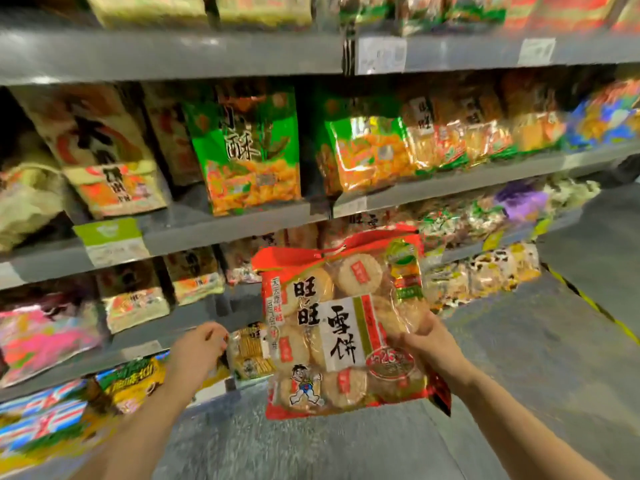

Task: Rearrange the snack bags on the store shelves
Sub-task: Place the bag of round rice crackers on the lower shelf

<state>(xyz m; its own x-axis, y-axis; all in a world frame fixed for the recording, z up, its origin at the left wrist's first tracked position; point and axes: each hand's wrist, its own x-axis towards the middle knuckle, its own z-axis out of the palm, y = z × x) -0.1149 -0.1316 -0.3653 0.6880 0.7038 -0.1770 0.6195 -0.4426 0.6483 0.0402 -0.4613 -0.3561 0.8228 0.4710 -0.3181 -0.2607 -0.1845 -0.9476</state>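
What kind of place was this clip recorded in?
A shop's snack aisle, probably a supermarket: tiered grey metal shelves packed with snack bags, price labels on the shelf edges, and the right hand holding a red rice cracker bag.

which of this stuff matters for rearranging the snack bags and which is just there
In the job: red rice cracker bag, gripped by the right hand; left hand near the small cracker pack; green snack bags on the middle shelf.
Just there: price tags; striped floor tape; grey floor.
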